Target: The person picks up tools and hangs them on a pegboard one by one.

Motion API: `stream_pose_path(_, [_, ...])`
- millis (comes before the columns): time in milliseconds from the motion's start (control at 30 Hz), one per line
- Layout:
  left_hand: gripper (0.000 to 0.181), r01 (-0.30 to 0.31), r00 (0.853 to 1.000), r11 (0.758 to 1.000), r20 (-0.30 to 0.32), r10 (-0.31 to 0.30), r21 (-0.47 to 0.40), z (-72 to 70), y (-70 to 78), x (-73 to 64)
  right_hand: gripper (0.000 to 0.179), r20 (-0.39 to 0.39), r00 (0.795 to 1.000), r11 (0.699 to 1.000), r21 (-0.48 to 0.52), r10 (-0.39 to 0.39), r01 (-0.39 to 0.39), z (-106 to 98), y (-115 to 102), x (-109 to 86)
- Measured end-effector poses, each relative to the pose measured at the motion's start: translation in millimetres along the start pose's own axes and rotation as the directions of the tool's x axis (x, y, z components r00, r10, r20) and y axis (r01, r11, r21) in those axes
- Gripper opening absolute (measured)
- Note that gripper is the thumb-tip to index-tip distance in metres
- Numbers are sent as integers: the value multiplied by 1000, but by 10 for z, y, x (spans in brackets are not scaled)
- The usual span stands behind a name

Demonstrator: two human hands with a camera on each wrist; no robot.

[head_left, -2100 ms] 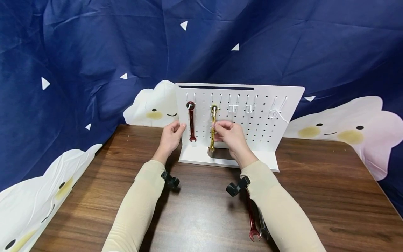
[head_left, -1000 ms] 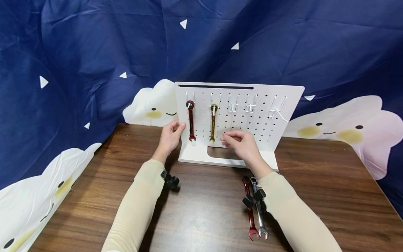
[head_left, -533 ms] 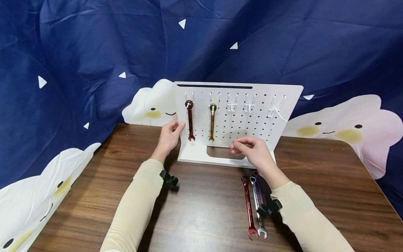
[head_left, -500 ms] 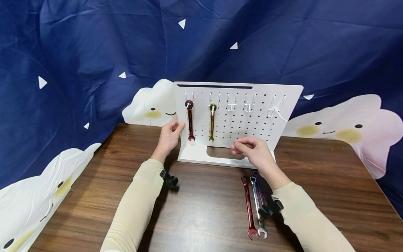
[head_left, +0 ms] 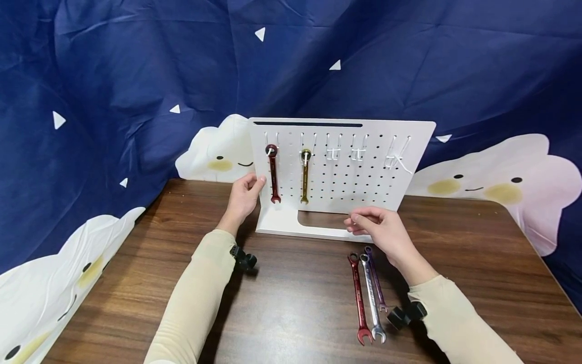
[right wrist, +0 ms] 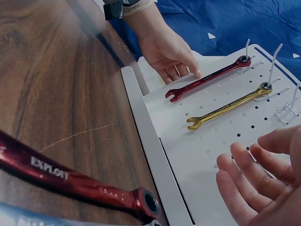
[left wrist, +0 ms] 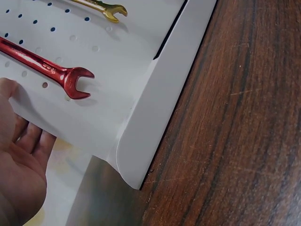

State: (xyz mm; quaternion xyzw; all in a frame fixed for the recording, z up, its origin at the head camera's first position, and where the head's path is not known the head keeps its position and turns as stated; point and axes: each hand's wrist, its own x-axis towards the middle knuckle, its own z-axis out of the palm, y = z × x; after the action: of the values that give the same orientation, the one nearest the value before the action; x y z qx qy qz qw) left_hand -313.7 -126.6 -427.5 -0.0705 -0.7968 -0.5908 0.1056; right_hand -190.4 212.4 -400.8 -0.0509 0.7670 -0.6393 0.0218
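Moved since the earlier frame: right hand (head_left: 382,228), which pinched the yellow wrench and now sits lower and farther right, before the lower right part of the board. Fingers loosely bent, close together, thumb apart from them in the right wrist view; holding nothing.

Left hand (head_left: 244,196): unmoved, pinching the left edge of the white pegboard (head_left: 336,192), thumb in front, fingers behind.

Hung on the pegboard, left to right:
- Dark red wrench (head_left: 274,177), just beside the left thumb; ring end up on a hook, open jaw down.
- Yellow wrench (head_left: 305,178), same posture, next hook along, well apart from the right hand.
- Two white hooks (head_left: 333,154), close together, and one slanted hook (head_left: 398,157) farther right, all bare.

Lying on the brown wood counter (head_left: 291,313), below and left of the right wrist, ring ends toward the pegboard:
- Red wrench (head_left: 358,298), leftmost, lettered EXPLOIT in the right wrist view.
- Silver wrench (head_left: 372,298), just beside it, in the middle.
- Purple wrench (head_left: 376,280), shorter, rightmost, now uncovered along its length.

Worn: cream sleeves (head_left: 193,298), a black wrist camera (head_left: 245,259) at each cuff.

Backdrop: dark blue cloth (head_left: 291,65) with white triangles and smiling clouds.
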Motion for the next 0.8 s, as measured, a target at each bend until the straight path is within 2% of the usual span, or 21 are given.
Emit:
stream_pose_path(533, [31,9,1000,1000,5,-9,-29,-2,-14,3,32,24,999,999,8,-32,32,-109,63,-234])
stream_pose_path(800, [31,10,1000,1000,-3,-10,-16,5,-29,12,31,43,999,999,-16,-31,31,-149,120,-332])
